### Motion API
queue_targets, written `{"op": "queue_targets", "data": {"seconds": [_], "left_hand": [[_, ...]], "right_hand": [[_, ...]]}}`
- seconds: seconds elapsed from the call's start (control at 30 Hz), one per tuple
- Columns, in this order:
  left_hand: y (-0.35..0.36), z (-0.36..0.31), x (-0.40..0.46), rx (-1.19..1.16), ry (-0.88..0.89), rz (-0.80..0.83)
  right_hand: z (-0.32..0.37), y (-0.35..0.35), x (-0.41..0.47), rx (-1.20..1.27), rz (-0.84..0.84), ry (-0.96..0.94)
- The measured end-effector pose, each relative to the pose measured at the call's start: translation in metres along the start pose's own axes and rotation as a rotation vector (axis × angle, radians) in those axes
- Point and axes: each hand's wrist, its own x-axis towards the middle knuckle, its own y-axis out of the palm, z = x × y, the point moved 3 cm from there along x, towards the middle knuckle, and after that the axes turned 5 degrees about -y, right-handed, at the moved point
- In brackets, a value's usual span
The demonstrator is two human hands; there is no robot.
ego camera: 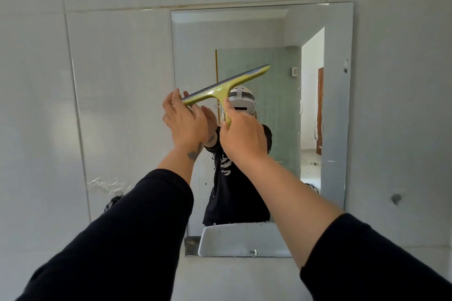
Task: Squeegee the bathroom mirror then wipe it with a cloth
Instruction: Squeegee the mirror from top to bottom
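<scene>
Right hand [241, 133] grips green squeegee [226, 85] handle; left hand [187, 121] at blade end, perhaps touching; mirror [337, 110] behind.

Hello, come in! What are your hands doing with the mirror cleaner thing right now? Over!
Right hand gripping squeegee handle; left hand pinching blade's left end. Squeegee tilted, in front of mirror. Drips remain on glass. No cloth in sight.

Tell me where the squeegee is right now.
In the head view the green squeegee is raised in front of the mirror, near its left-centre. The right hand holds its handle and the left hand touches the blade's left end.
</scene>
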Motion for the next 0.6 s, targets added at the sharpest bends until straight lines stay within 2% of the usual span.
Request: {"op": "queue_targets", "data": {"seconds": [0.13,0.3,0.6], "left_hand": [[-0.001,0.002,0.005,0.291,0.079,-0.003],[0.006,-0.004,0.018,0.561,0.356,0.19],[0.005,-0.006,0.025,0.727,0.446,0.283]], "right_hand": [[-0.011,-0.004,-0.001,-0.062,0.035,-0.03],[-0.034,-0.025,-0.006,-0.198,0.058,-0.097],[-0.066,-0.052,-0.021,-0.334,0.097,-0.115]]}}
